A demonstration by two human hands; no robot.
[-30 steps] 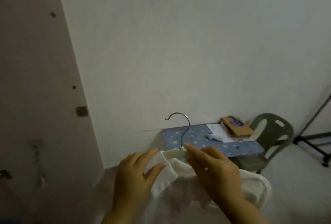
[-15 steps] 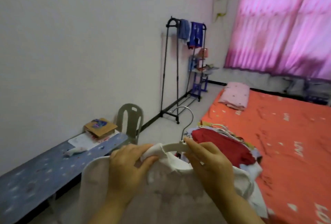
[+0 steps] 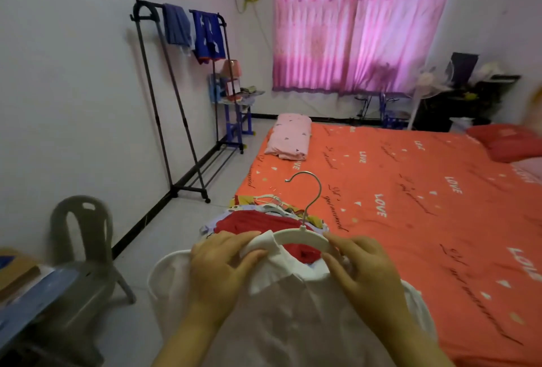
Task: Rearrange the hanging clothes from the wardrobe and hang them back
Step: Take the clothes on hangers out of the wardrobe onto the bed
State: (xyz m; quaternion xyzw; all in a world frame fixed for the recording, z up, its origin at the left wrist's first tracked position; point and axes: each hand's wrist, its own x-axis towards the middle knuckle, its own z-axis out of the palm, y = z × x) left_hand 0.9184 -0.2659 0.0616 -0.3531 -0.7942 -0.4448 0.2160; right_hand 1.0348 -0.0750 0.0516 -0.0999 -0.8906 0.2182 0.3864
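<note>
Head view: both hands are up front, low centre, working one garment. Left hand pinches the collar of the white shirt between thumb and fingers, right where the fabric wraps the left end of the white plastic hanger. Right hand has its fingers curled over the hanger's right arm, with the thumb on the collar below it. So both hands are clenched on something and neither is free.

The hanger sits inside the neck opening. Its metal hook stands upright, with the open end pointing left. The shirt body hangs down toward the camera and fills the bottom of the frame.

Just behind the hanger is a pile of clothes on the near corner of the bed – a red garment lies on top, with a wire hanger or two poking out of the pile. The bed has an orange sheet printed "LOVE" and a pink pillow at its far left corner.

A black garment rack stands against the left wall, well apart from the hands – two blue items are draped over its top rail. A grey plastic chair is lower left, beside a blue worktop that is blurred at the frame edge. Pink curtains cover the far window.
</note>
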